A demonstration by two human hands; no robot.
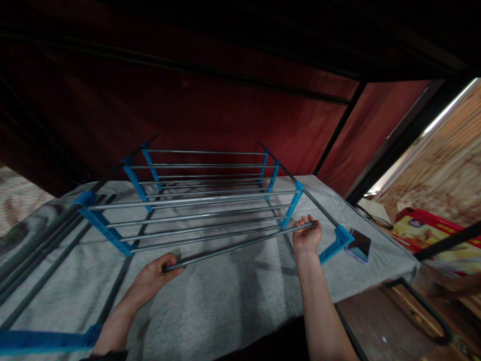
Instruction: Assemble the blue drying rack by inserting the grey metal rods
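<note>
A rack of blue plastic brackets (100, 221) and several thin metal rods lies on a grey cloth (233, 296). My left hand (156, 275) is closed around the near end of a loose metal rod (240, 245). My right hand (307, 234) grips the rod's far end beside a blue bracket (337, 241) on the rack's right side rail. The rod runs slanted between my two hands, just in front of the rack's nearest rung.
A phone (359, 245) lies on the cloth right of the blue bracket. Dark metal bars run along the left edge. Dark red fabric walls stand behind. A red and yellow box (432, 233) sits at the right, beyond the cloth's edge.
</note>
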